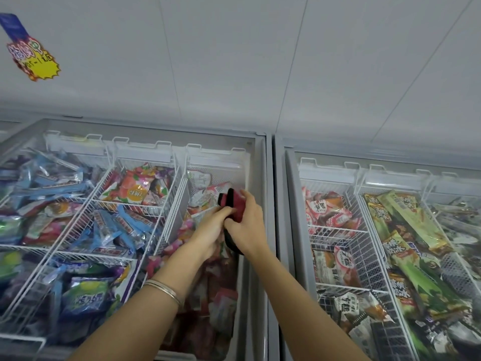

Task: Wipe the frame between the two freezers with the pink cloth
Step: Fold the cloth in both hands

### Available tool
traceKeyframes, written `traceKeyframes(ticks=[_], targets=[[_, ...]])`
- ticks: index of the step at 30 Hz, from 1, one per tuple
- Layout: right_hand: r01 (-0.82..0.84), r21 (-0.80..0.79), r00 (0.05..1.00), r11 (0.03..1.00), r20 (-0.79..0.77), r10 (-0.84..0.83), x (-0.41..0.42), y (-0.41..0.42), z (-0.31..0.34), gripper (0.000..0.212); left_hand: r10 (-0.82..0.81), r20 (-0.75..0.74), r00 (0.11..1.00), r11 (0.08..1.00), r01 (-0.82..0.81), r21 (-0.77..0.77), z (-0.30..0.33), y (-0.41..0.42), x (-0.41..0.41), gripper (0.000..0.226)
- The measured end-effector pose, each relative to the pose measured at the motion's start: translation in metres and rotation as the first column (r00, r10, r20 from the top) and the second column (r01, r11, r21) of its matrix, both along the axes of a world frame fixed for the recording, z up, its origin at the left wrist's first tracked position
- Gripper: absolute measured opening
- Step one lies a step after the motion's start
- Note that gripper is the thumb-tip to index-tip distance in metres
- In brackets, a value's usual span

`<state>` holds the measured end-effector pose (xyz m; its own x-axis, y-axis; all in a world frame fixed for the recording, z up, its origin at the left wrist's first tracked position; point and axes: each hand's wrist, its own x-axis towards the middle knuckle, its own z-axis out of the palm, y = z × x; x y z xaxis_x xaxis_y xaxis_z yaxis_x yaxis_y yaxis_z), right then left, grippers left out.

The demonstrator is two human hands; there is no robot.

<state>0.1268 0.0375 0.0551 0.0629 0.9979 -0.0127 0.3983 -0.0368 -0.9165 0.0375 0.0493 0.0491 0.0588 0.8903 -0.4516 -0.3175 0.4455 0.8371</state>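
Both hands grip pink cloth (235, 204) over left freezer (130, 131): right hand (247, 222) fingers wrapped round it, left hand (212, 225) fingers pinching lower edge. Frame (270, 204) just right of fingers, unobstructed. Wire baskets (171, 220) of ice-cream packs (135, 191) left and below. Bracelet (164, 290) on left wrist.

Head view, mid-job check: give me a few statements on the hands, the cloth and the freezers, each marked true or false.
1. Both hands hold the pink cloth. True.
2. The cloth is pressed on the frame between the two freezers. False: it is bunched in the hands over the left freezer, just left of the frame.
3. A bracelet sits on the right wrist. False: it is on the left wrist.
4. The right hand is nearer the frame than the left hand. True.
5. The right freezer is empty. False: its wire baskets hold packaged ice creams.
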Motion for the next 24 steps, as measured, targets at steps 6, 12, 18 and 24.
traceKeyframes(ticks=[6, 12, 18, 24], targets=[[-0.111, -0.454, 0.892, 0.884, -0.437, -0.112, -0.004, 0.025, -0.014, 0.033, 0.032, 0.016, 0.999, 0.999, -0.031, -0.016, -0.007, 0.011, -0.036, 0.015], [-0.179, -0.524, 0.918, 0.833, -0.394, -0.051, -0.007, 0.044, -0.015, 0.025, 0.047, -0.149, 0.988, 0.999, -0.048, -0.005, -0.015, 0.023, -0.053, 0.017], [-0.285, -0.534, 0.848, 0.796, -0.527, -0.050, -0.007, 0.058, -0.016, 0.029, 0.102, -0.364, 0.926, 0.994, -0.081, 0.072, -0.020, 0.036, -0.066, 0.006], [-0.354, -0.609, 0.778, 0.710, -0.613, -0.138, -0.009, 0.071, -0.017, 0.026, 0.118, -0.342, 0.932, 0.993, -0.100, 0.070, -0.026, 0.044, -0.071, 0.010]])
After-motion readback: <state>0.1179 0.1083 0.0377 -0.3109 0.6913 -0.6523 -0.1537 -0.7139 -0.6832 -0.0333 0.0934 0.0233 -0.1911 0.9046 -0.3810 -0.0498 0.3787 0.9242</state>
